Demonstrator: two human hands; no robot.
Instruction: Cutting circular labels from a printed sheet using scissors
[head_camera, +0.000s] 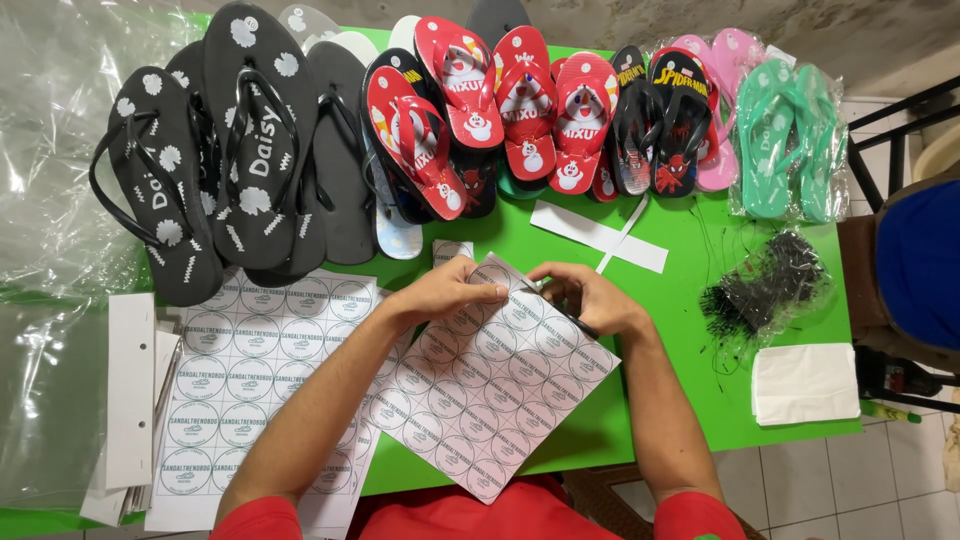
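Note:
A sheet of round white stickers (490, 385) lies tilted on the green table (690, 300) in front of me. My left hand (450, 290) pinches the sheet's top edge with thumb and fingers. My right hand (590, 298) rests on the same top corner, fingers curled, with a thin dark tool (575, 322) held in it and pointing down right. A second sticker sheet (255, 375) lies flat to the left, partly under my left forearm.
Rows of flip-flops line the table's far side: black ones (225, 150), red ones (480, 110), dark ones (660, 120), pink and bagged teal ones (790, 135). White paper strips (600, 235), a bag of black ties (765, 285), a white napkin (805, 382) and clear plastic bags (50, 200) surround me.

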